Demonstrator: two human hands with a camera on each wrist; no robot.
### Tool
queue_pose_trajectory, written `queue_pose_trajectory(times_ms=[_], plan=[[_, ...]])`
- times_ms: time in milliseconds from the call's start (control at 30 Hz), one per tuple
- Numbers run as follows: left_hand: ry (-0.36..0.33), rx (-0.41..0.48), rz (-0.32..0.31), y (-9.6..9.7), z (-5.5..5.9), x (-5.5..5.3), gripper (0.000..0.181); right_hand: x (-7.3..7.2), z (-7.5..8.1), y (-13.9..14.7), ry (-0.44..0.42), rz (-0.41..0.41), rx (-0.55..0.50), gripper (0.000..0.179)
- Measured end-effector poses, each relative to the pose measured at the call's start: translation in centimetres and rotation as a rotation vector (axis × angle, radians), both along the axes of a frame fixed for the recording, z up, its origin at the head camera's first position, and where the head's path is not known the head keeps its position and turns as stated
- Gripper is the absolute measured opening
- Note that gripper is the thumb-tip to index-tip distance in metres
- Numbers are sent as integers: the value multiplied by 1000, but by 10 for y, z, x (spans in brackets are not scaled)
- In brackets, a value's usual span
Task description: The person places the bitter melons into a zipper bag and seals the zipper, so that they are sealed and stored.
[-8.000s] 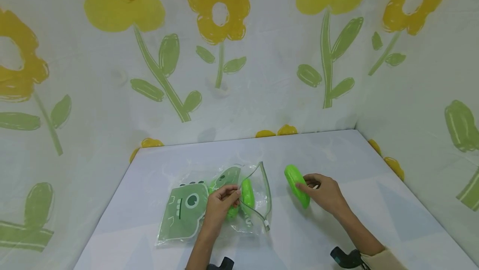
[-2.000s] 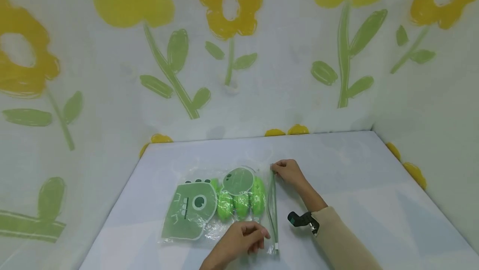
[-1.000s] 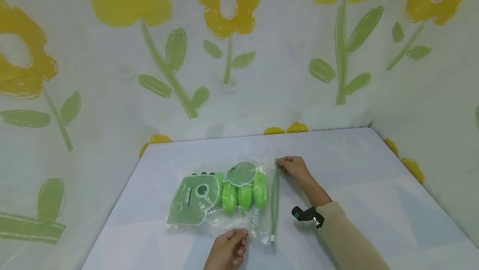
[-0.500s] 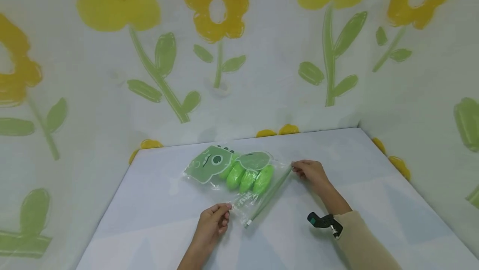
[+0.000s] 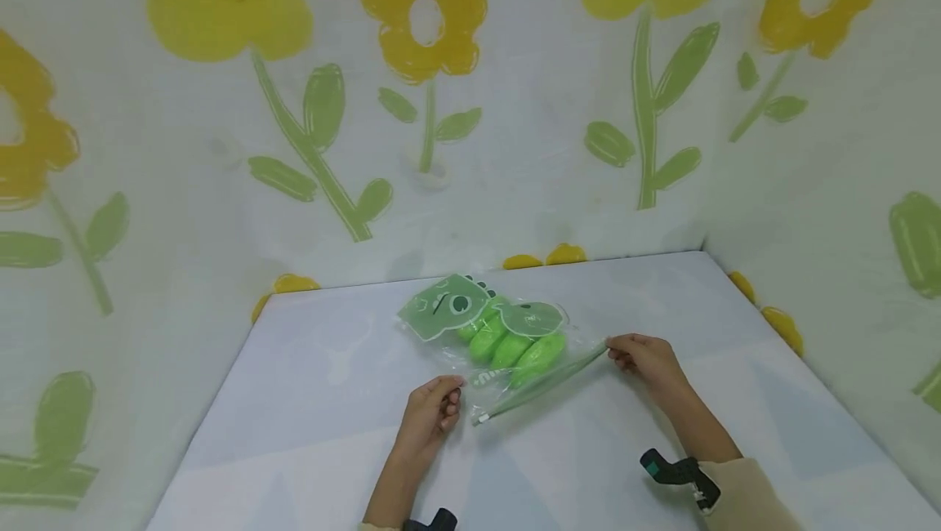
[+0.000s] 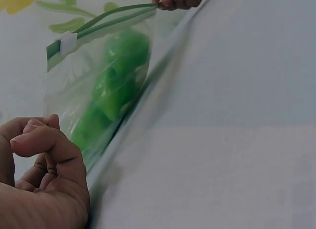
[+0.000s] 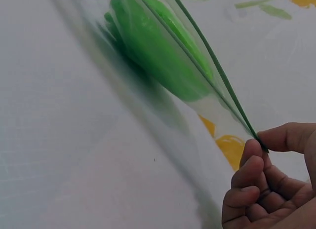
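Note:
A clear zip bag [image 5: 444,308] printed with a green dinosaur head holds several plump, bright green oblong things [image 5: 540,358]. My left hand [image 5: 426,417] pinches the bag's near side edge between thumb and forefinger, a little below the white slider [image 6: 68,42]. With thumb and fingertips, my right hand [image 5: 650,363] pinches the far end of the green zip strip [image 5: 547,384]. The two strips of the bag's mouth stand apart between slider and right hand, as both wrist views show. In the right wrist view, a green oblong [image 7: 158,51] lies just inside the mouth.
The bag is over a pale table [image 5: 309,400] with faint geometric shapes. Behind it and at the sides hang white sheets [image 5: 515,188] printed with yellow flowers. A black camera mount [image 5: 680,474] sits on the right wrist.
Eight seconds ago my right hand held one green oblong outside the bag; now that hand pinches the zip strip's end. The bag has since turned, its mouth swinging towards me.

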State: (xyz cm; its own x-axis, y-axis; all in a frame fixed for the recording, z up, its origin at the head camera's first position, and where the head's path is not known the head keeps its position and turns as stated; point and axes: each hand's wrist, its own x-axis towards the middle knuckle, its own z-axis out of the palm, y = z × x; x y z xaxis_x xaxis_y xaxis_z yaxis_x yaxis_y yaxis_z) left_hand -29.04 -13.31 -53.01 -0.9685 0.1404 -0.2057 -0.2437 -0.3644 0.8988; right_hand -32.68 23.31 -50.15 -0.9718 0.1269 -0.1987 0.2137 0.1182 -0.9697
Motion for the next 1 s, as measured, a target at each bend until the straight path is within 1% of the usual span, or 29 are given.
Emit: queue_pose_trajectory(times_ms=[100, 233, 333, 433, 533, 667, 733, 800, 867, 933, 1000], plan=[[-3, -6, 41, 0, 1, -3, 14, 12, -2, 2, -14, 19, -2, 29], [5, -25, 69, -4, 4, -6, 15, 30, -1, 1, -24, 30, 41, 29], [14, -68, 92, -7, 5, -7, 14, 43, 0, -1, -41, 52, 76, 30], [14, -109, 125, -10, 6, -8, 13, 55, 1, -3, -61, 89, 66, 31], [12, -135, 147, -12, 6, -9, 14, 64, -1, -3, -73, 158, 21, 31], [1, -127, 182, -14, 5, -9, 16, 72, -6, -1, -61, 323, -65, 32], [-3, -121, 190, -15, 4, -9, 17, 75, -9, 1, -51, 389, -80, 31], [4, -123, 168, -17, 4, -8, 17, 76, -12, 1, -37, 417, -76, 30], [11, -132, 125, -21, 3, -8, 17, 77, -13, 1, -28, 415, -61, 30], [10, -170, 66, -25, 4, -8, 17, 78, -14, 0, -23, 398, -53, 32], [0, -229, -6, -32, 5, -6, 20, 77, -14, 0, -26, 372, -32, 33]])
